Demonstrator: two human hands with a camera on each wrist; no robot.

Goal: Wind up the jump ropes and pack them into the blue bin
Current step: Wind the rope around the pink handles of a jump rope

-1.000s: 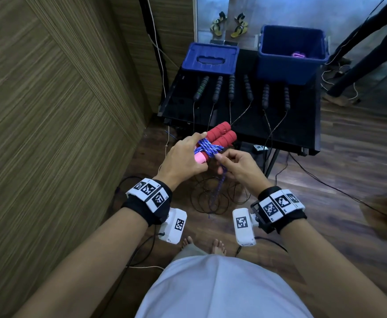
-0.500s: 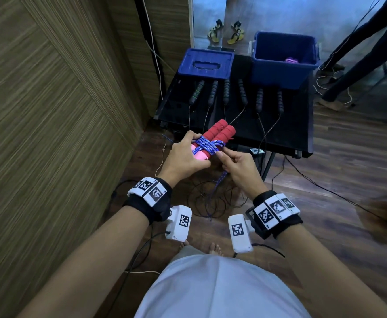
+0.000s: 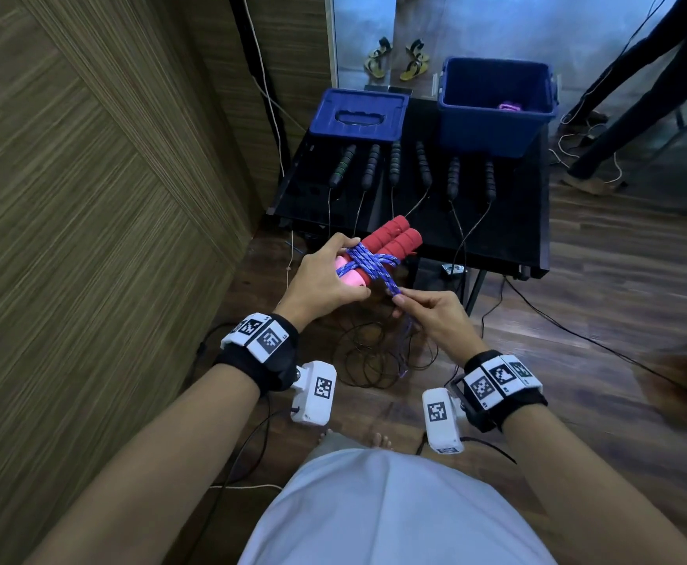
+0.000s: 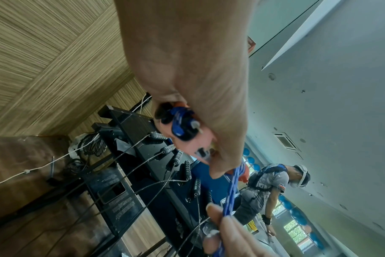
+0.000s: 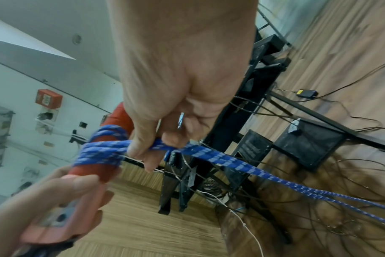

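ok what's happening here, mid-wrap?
Yes. The left hand grips the paired red handles while the right hand pinches the blue rope and pulls it taut off the wraps. Rope tail hangs to the floor. Three black ropes lie unwound on the table; the blue bin holds something pink.

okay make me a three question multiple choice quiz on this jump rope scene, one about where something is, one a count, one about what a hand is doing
1. Where does the blue bin stand?
A. far right of the black table
B. on the floor
C. under the table

2. How many black rope handles lie in a row on the table?
A. three
B. six
C. nine

3. What is the right hand doing?
A. resting open on the table
B. pinching the blue cord
C. holding the bin lid

Answers:
1 A: the bin sits on the tabletop's far right corner.
2 B: six handles lie side by side.
3 B: its fingers pinch the cord leading off the red handles, which the left hand grips.
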